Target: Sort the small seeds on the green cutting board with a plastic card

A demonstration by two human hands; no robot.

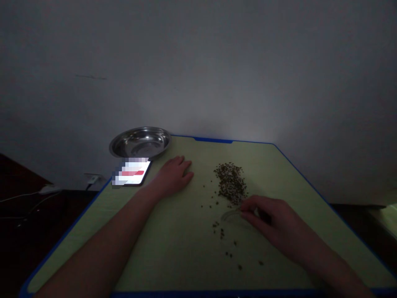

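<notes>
A loose pile of small dark brown seed-like pieces (230, 182) lies on the pale green tabletop (186, 256). At its near edge, my right hand (266, 213) is closed in a pinch, thumb against forefinger; what the fingertips grip is too small and dim to make out. A faint, pale curved shape (230, 213) runs left from those fingertips. Several single pieces are scattered nearer to me. My left hand (175, 176) rests palm down left of the pile, fingers spread and holding nothing. Beside its wrist lies a lit phone (136, 176), its screen blurred.
A shiny steel basin (141, 142) stands at the table's far left corner, just behind the phone. Blue edging (214, 140) borders the table, which stands against a grey wall (217, 74). White cables (46, 190) and a plug show off to the left.
</notes>
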